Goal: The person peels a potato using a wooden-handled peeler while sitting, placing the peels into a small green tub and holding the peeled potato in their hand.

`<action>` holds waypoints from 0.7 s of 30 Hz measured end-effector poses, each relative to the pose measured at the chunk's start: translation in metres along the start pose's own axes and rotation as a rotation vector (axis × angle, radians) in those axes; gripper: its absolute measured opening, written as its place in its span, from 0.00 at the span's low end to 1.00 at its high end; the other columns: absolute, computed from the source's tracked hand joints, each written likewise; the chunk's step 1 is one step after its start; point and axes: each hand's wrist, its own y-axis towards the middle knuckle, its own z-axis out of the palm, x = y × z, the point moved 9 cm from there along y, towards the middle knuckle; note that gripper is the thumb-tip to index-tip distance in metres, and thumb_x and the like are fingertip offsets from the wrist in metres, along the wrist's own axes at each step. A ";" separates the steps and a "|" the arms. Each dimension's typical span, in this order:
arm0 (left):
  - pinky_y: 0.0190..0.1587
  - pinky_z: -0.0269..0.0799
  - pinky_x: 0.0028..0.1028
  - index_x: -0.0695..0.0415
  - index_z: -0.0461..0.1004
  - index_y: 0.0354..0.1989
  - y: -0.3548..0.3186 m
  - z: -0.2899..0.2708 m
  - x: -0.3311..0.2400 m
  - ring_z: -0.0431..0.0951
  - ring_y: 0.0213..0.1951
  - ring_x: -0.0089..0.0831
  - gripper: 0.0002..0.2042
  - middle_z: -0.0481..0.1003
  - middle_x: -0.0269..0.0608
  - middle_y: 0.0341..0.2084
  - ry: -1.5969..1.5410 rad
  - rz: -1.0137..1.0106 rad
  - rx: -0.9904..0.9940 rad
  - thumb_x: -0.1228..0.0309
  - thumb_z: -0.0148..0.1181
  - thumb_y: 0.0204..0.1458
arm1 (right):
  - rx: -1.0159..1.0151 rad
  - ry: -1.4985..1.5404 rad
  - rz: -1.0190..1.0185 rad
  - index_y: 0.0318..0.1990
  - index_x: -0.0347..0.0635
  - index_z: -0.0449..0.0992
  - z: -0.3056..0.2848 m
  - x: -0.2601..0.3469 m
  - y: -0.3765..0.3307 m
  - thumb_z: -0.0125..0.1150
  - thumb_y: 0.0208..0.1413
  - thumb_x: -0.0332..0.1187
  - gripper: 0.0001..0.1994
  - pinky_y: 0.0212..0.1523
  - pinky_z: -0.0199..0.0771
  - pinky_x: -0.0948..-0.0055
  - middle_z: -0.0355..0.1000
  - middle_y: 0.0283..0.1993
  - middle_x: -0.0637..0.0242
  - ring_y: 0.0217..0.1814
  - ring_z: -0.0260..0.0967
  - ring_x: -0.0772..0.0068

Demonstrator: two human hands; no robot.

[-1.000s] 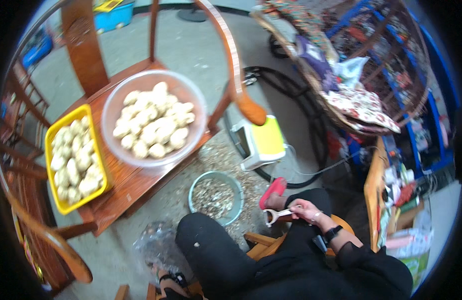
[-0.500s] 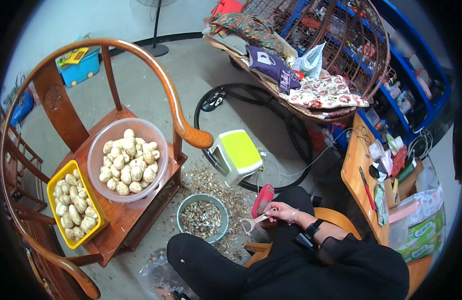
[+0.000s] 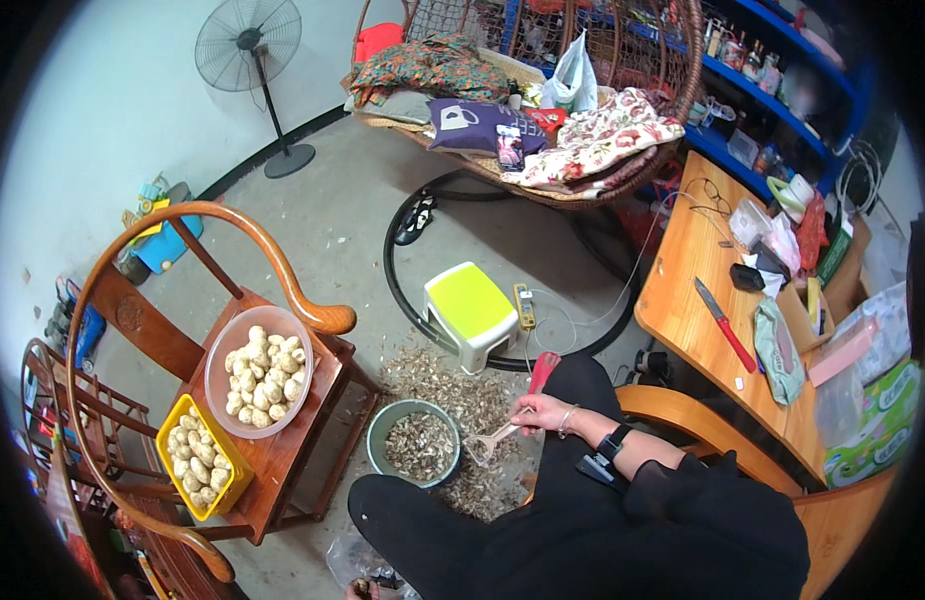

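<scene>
The right hand [image 3: 543, 412] grips a red-handled tool [image 3: 523, 405] whose pale forked end hangs just above a round green bowl [image 3: 415, 445] of shells on the floor. The left hand [image 3: 361, 589] shows only at the lower edge, too cut off to judge. A wooden chair [image 3: 283, 455] bears a clear bowl [image 3: 261, 370] and a yellow tray [image 3: 203, 458] of pale peeled pieces.

— What is carried by the grey concrete floor [image 3: 333, 225]?
— A round grey bowl of peelings [image 3: 414, 443], scattered husks [image 3: 453, 375] and a white stool with a lime-green top [image 3: 471, 311] are seen on it.
— And the wooden armchair seat [image 3: 313, 395]?
— A clear round bowl of pale bulbs [image 3: 259, 370] and a yellow rectangular tray [image 3: 202, 456] are borne there.
</scene>
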 end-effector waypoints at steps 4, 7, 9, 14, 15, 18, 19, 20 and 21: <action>0.36 0.70 0.29 0.60 0.71 0.38 -0.005 -0.011 -0.038 0.72 0.35 0.34 0.13 0.73 0.42 0.31 0.131 0.171 -0.023 0.62 0.52 0.53 | 0.063 0.007 -0.039 0.39 0.40 0.70 0.003 0.002 -0.008 0.55 0.57 0.33 0.07 0.26 0.66 0.83 0.70 0.29 0.71 0.26 0.66 0.84; 0.40 0.70 0.30 0.63 0.69 0.46 -0.030 0.008 -0.081 0.73 0.38 0.33 0.20 0.74 0.45 0.37 0.250 0.239 0.007 0.59 0.55 0.51 | 0.073 0.049 -0.104 0.38 0.40 0.70 0.009 0.008 -0.009 0.56 0.56 0.33 0.08 0.25 0.66 0.83 0.71 0.28 0.71 0.25 0.66 0.84; 0.50 0.64 0.41 0.65 0.66 0.51 -0.046 0.025 -0.109 0.69 0.48 0.36 0.29 0.69 0.47 0.48 0.323 0.287 0.041 0.53 0.58 0.48 | 0.084 0.078 -0.153 0.38 0.39 0.70 0.013 0.017 -0.010 0.57 0.55 0.33 0.08 0.23 0.66 0.82 0.71 0.27 0.70 0.24 0.66 0.84; 0.30 0.65 0.17 0.62 0.66 0.45 -0.124 0.171 -0.163 0.71 0.31 0.19 0.12 0.72 0.35 0.33 0.011 0.712 0.636 0.73 0.53 0.54 | 0.013 0.365 -0.206 0.37 0.44 0.68 0.015 0.038 -0.007 0.59 0.52 0.28 0.07 0.24 0.66 0.85 0.70 0.29 0.73 0.25 0.67 0.85; 0.30 0.65 0.17 0.62 0.65 0.50 -0.153 0.201 -0.160 0.72 0.34 0.18 0.15 0.72 0.35 0.38 -0.036 0.652 0.598 0.71 0.51 0.56 | 0.010 0.371 -0.224 0.37 0.44 0.68 0.017 0.046 -0.007 0.59 0.53 0.28 0.07 0.23 0.66 0.85 0.70 0.29 0.73 0.25 0.67 0.85; 0.38 0.74 0.27 0.58 0.63 0.55 -0.190 0.265 -0.143 0.73 0.40 0.27 0.18 0.71 0.36 0.42 -0.122 0.468 0.657 0.66 0.48 0.57 | 0.048 0.454 -0.271 0.37 0.43 0.67 0.033 0.083 -0.018 0.56 0.55 0.28 0.06 0.21 0.65 0.86 0.71 0.31 0.70 0.24 0.66 0.84; 0.41 0.72 0.31 0.57 0.62 0.56 -0.199 0.285 -0.138 0.73 0.42 0.29 0.19 0.71 0.37 0.44 -0.119 0.429 0.748 0.65 0.48 0.57 | 0.056 0.509 -0.278 0.38 0.42 0.66 0.041 0.096 -0.021 0.55 0.55 0.29 0.06 0.21 0.65 0.86 0.71 0.33 0.68 0.23 0.66 0.84; 0.44 0.71 0.34 0.55 0.61 0.57 -0.210 0.300 -0.133 0.72 0.44 0.31 0.19 0.70 0.38 0.46 -0.116 0.391 0.841 0.65 0.47 0.58 | 0.060 0.565 -0.285 0.39 0.42 0.65 0.049 0.109 -0.024 0.54 0.56 0.29 0.06 0.20 0.65 0.87 0.72 0.35 0.66 0.23 0.66 0.84; 0.45 0.71 0.34 0.56 0.60 0.57 -0.221 0.316 -0.131 0.72 0.45 0.31 0.20 0.70 0.39 0.46 -0.124 0.397 0.877 0.65 0.48 0.57 | 0.080 0.578 -0.312 0.40 0.41 0.64 0.054 0.123 -0.029 0.53 0.57 0.30 0.07 0.19 0.65 0.87 0.72 0.38 0.62 0.23 0.67 0.83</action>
